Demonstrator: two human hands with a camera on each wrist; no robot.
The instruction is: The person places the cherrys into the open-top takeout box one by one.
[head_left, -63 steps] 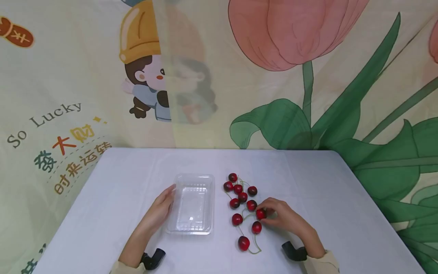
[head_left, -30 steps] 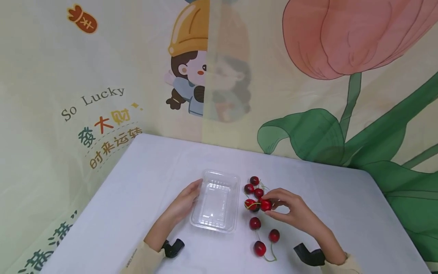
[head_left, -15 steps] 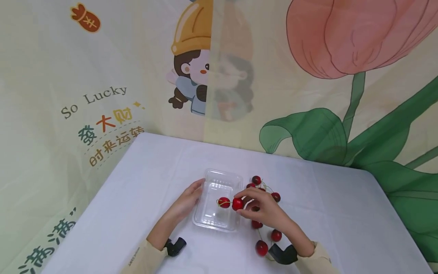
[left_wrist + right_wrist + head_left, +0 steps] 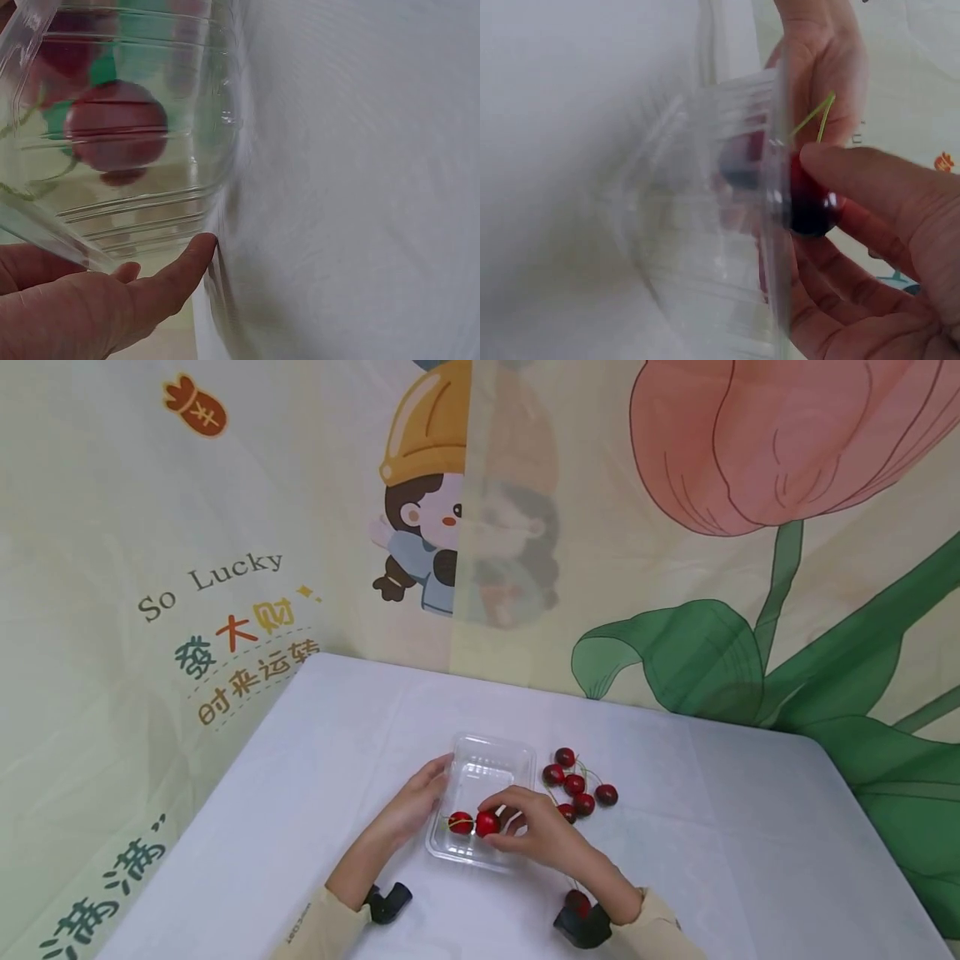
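My right hand (image 4: pixel 542 832) pinches a dark red cherry (image 4: pixel 487 823) between thumb and fingertips over the near part of a clear plastic container (image 4: pixel 491 747). A second cherry (image 4: pixel 461 823) hangs just left of it, with a green stem across it. In the right wrist view the pinched cherry (image 4: pixel 810 199) is right at the container's rim, its bent stem (image 4: pixel 826 112) pointing up. My left hand (image 4: pixel 416 797) rests against the container's left side; in the left wrist view its index finger (image 4: pixel 176 277) lies straight along the outer wall near the base.
Several cherries (image 4: pixel 574 784) with thin stems lie in a cluster right of the container. Another cherry (image 4: pixel 577 903) lies nearer, partly hidden by the black wrist mount (image 4: pixel 583 928) on the right arm. A white cloth (image 4: pixel 712 827) covers the table; a printed curtain (image 4: pixel 525 643) hangs behind.
My right hand has picked up two cherries from the right-hand group and carried them left over the container, then a little lower and nearer. My left hand stays at the container's side; the head view has shifted.
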